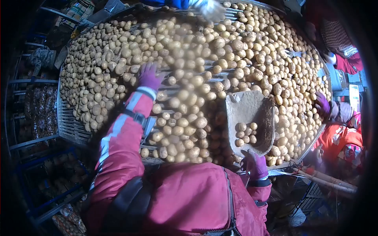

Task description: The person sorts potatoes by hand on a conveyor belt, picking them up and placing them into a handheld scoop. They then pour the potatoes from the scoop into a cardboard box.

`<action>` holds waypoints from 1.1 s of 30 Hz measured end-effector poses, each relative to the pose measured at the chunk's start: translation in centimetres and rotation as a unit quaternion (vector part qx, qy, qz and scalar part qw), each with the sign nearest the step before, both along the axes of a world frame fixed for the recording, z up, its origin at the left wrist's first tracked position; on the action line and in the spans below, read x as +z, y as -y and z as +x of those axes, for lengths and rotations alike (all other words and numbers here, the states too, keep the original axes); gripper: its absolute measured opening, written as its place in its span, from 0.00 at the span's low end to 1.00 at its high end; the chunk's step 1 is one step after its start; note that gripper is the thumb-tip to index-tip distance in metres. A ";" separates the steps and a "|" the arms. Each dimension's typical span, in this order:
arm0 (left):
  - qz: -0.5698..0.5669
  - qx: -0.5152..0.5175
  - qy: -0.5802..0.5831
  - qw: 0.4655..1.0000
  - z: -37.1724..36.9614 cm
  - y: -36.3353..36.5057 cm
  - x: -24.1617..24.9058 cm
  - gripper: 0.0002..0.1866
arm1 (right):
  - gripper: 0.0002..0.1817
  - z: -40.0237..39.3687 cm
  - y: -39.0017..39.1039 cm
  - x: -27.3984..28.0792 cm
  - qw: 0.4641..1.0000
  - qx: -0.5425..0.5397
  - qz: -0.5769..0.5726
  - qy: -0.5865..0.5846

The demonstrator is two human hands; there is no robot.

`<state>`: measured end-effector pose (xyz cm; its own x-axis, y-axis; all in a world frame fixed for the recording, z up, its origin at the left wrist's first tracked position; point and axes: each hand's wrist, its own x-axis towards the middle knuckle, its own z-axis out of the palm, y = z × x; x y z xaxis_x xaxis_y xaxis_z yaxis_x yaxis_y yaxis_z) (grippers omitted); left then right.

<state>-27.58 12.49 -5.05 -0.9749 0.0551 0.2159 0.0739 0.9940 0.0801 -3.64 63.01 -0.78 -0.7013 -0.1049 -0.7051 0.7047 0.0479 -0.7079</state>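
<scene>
Our right hand (255,164), in a purple glove, closes on the near end of the dusty metal scoop (251,122) holding 6 pale round potatoes (245,133). Our left hand (149,76) hovers open over the far-left heap. The scoop looks stiff and heavy; its near handle seems the surest hold.

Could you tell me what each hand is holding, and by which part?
The right hand grips the scoop at its near end. The left hand holds nothing, reaching over the potatoes.
</scene>
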 end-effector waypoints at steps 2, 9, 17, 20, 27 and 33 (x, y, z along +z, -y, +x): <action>0.026 0.012 0.076 0.997 -1.7 -0.4 -2.3 0.36 | 0.22 -0.1 -0.2 -0.3 0.994 0.074 0.040 -0.071; 0.175 -0.206 0.111 0.956 4.3 -14.1 0.7 0.32 | 0.17 -0.8 0.9 0.0 1.000 -0.010 -0.001 0.022; 0.053 -0.139 -0.022 0.989 -1.5 -2.0 -0.4 0.09 | 0.12 -0.1 0.5 -0.1 0.996 0.044 0.042 -0.069; 0.056 0.026 0.046 0.997 -6.1 3.0 -1.3 0.09 | 0.11 -0.7 1.5 1.9 0.996 0.019 0.015 -0.088; -0.046 0.104 0.137 0.984 -8.4 1.0 -1.0 0.17 | 0.15 -1.7 1.5 3.2 0.934 0.200 0.155 -0.253; -0.043 0.056 0.112 0.991 -7.9 1.1 -1.8 0.14 | 0.15 -2.1 3.2 4.3 0.929 0.196 0.154 -0.273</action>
